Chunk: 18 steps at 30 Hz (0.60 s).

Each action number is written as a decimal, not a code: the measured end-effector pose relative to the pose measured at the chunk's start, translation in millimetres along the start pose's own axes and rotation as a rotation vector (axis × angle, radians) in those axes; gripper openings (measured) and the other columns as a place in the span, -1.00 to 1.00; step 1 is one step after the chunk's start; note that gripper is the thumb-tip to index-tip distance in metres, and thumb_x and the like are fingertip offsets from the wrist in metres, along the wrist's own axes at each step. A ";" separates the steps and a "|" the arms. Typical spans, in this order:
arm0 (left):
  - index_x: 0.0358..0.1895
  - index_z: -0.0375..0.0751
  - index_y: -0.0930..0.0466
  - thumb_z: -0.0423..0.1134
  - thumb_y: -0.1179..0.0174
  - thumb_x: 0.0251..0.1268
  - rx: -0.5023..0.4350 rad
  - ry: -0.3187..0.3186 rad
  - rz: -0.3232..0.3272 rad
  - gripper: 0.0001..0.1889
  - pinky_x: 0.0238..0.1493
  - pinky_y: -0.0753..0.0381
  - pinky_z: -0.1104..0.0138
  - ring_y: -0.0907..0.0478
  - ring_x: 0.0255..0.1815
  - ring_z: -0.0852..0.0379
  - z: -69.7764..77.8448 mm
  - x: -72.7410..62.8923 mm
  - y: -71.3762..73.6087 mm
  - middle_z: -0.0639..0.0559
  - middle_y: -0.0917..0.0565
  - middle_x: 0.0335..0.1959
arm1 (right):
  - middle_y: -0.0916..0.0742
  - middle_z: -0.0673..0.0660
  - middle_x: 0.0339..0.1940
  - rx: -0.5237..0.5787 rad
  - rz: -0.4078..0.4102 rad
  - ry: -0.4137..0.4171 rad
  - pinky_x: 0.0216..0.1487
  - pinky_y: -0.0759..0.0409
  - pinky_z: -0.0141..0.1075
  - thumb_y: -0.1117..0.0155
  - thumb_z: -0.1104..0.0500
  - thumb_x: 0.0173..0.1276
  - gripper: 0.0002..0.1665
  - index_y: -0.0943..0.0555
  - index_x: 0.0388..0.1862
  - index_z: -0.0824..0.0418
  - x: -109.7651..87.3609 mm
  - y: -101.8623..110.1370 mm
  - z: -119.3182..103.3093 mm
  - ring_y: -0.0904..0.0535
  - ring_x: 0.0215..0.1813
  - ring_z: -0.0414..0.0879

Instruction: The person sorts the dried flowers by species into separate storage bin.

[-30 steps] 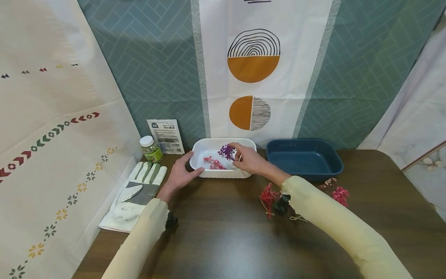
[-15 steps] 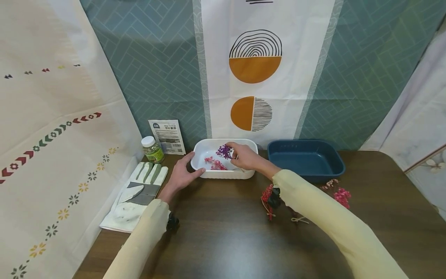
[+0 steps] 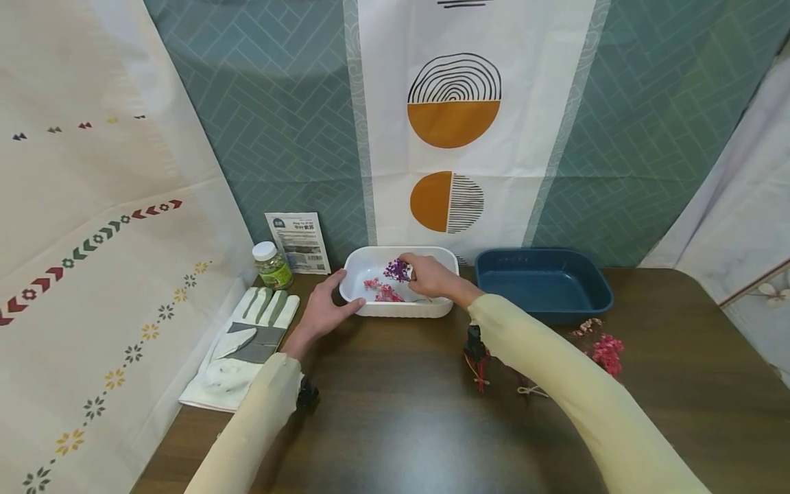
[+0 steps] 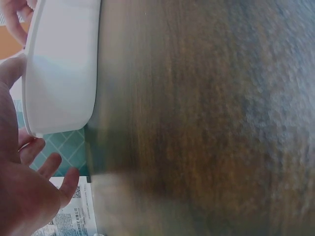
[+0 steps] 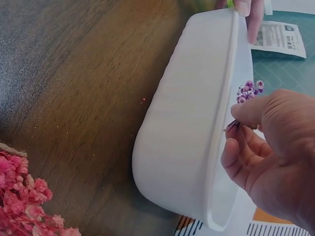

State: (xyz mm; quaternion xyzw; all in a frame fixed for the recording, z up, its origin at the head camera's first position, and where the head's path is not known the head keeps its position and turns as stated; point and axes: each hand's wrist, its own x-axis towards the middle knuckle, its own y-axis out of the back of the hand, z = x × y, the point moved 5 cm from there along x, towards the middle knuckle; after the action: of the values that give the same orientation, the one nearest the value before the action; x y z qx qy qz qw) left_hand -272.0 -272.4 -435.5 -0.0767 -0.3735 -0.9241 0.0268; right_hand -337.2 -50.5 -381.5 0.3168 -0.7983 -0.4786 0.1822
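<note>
Purple sprig pinched over white tub, left hand on tub end

Far left: white-and-grey work glove (image 3: 241, 353) flat on the brown table (image 3: 401, 418). Just beyond its fingers, a white-capped jar (image 3: 273, 266) stands upright; a printed packet (image 3: 300, 243) leans on the patterned backdrop (image 3: 296, 123) beside it.

Left hand (image 3: 322, 309) holds the left end of the white tub (image 3: 404, 311) — thumb on the near rim, fingers round the end, outer fingers spread. Tub sits level on the table, against the backdrop side.

Inside, left of centre, a pink sprig (image 3: 384, 291) lies on the tub floor. Right of and beyond it, the purple sprig (image 3: 396, 269), stem clamped between thumb and fingertips of the right hand (image 3: 432, 276). Sprig is above the tub's opening; can't tell if it touches the floor.

Under the right forearm, a red bunch (image 3: 480, 376) on the table, mostly hidden by the wrist camera (image 3: 474, 343). Farther right, a dark blue tub (image 3: 564, 317), apart from the white one. Nearer the table edge, a pink bunch (image 3: 607, 352) — partly behind the sleeve (image 3: 555, 363).
</note>
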 end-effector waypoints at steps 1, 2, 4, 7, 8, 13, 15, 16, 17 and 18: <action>0.52 -0.25 -0.22 0.01 -0.39 0.23 0.000 -0.002 0.001 -0.13 0.42 -0.18 -0.12 -0.22 0.47 -0.19 -0.1 0.0 0.2 -0.20 -0.28 0.50 | -0.65 0.28 0.12 0.000 -0.007 -0.008 0.02 -0.61 -0.18 -0.22 0.37 0.36 -0.29 -0.29 0.48 0.37 1.2 -1.3 0.8 -0.57 -0.15 0.02; 0.52 -0.25 -0.22 0.01 -0.39 0.23 -0.001 -0.004 0.003 -0.13 0.41 -0.18 -0.12 -0.23 0.46 -0.19 -0.2 0.0 0.5 -0.20 -0.29 0.49 | -0.63 0.28 0.16 -0.001 -0.012 -0.015 0.04 -0.60 -0.18 -0.22 0.36 0.36 -0.29 -0.29 0.48 0.36 2.5 -2.6 1.6 -0.57 -0.13 0.03; 0.52 -0.25 -0.23 0.01 -0.40 0.22 -0.001 -0.007 0.003 -0.14 0.41 -0.19 -0.12 -0.24 0.46 -0.18 0.0 0.1 0.8 -0.19 -0.29 0.49 | -0.61 0.28 0.22 -0.004 -0.024 -0.032 0.08 -0.59 -0.17 -0.23 0.35 0.37 -0.29 -0.29 0.48 0.36 4.8 -5.1 3.7 -0.58 -0.09 0.04; 0.52 -0.26 -0.22 0.01 -0.40 0.22 -0.002 -0.008 0.006 -0.13 0.41 -0.19 -0.12 -0.23 0.46 -0.19 0.2 0.3 1.0 -0.20 -0.29 0.50 | -0.59 0.27 0.26 -0.005 -0.037 -0.057 0.14 -0.57 -0.16 -0.24 0.33 0.38 -0.28 -0.28 0.49 0.34 8.5 -8.1 7.1 -0.57 -0.04 0.05; 0.52 -0.26 -0.22 0.00 -0.40 0.22 -0.002 -0.008 0.008 -0.13 0.41 -0.19 -0.13 -0.23 0.46 -0.20 0.2 0.3 1.1 -0.20 -0.29 0.50 | -0.59 0.27 0.27 -0.003 -0.038 -0.064 0.16 -0.56 -0.16 -0.24 0.32 0.38 -0.28 -0.28 0.50 0.33 9.6 -8.7 8.0 -0.57 -0.03 0.05; 0.52 -0.27 -0.22 0.00 -0.40 0.23 -0.005 -0.015 0.006 -0.14 0.41 -0.20 -0.12 -0.25 0.45 -0.20 -0.3 1.0 0.5 -0.21 -0.29 0.49 | -0.57 0.28 0.29 -0.007 -0.044 -0.086 0.23 -0.52 -0.12 -0.24 0.32 0.38 -0.29 -0.29 0.49 0.35 13.7 -10.8 10.8 -0.57 0.01 0.08; 0.51 -0.27 -0.23 0.00 -0.40 0.23 -0.007 -0.015 0.004 -0.14 0.41 -0.20 -0.11 -0.25 0.45 -0.19 -0.7 1.2 0.3 -0.20 -0.30 0.49 | -0.57 0.28 0.29 -0.011 -0.052 -0.094 0.24 -0.51 -0.12 -0.24 0.32 0.38 -0.29 -0.30 0.48 0.36 15.1 -11.9 12.2 -0.57 0.01 0.08; 0.51 -0.27 -0.23 0.00 -0.40 0.23 -0.007 -0.015 0.003 -0.14 0.40 -0.20 -0.12 -0.25 0.45 -0.20 -0.8 1.1 0.2 -0.21 -0.30 0.49 | -0.57 0.29 0.30 -0.010 -0.056 -0.098 0.25 -0.50 -0.11 -0.24 0.32 0.38 -0.30 -0.30 0.48 0.36 15.7 -12.5 12.7 -0.57 0.02 0.08; 0.52 -0.27 -0.22 0.00 -0.39 0.23 -0.006 -0.012 0.003 -0.14 0.40 -0.20 -0.12 -0.25 0.45 -0.20 -1.1 1.1 0.3 -0.21 -0.29 0.49 | -0.57 0.29 0.30 -0.008 -0.061 -0.103 0.25 -0.50 -0.11 -0.24 0.32 0.39 -0.30 -0.30 0.48 0.36 16.4 -13.1 13.4 -0.57 0.02 0.08; 0.52 -0.27 -0.22 0.00 -0.39 0.23 -0.006 -0.011 0.004 -0.14 0.41 -0.20 -0.12 -0.24 0.46 -0.20 -1.4 1.1 0.4 -0.21 -0.29 0.49 | -0.56 0.29 0.30 -0.007 -0.065 -0.109 0.26 -0.49 -0.11 -0.24 0.32 0.39 -0.30 -0.30 0.48 0.36 17.2 -13.7 14.1 -0.57 0.03 0.08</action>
State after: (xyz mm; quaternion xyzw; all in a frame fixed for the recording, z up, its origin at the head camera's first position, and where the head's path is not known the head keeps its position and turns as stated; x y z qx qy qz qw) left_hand -273.2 -273.6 -436.1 -0.0827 -0.3708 -0.9246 0.0265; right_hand -353.6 -57.8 -400.5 0.3153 -0.7946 -0.5038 0.1240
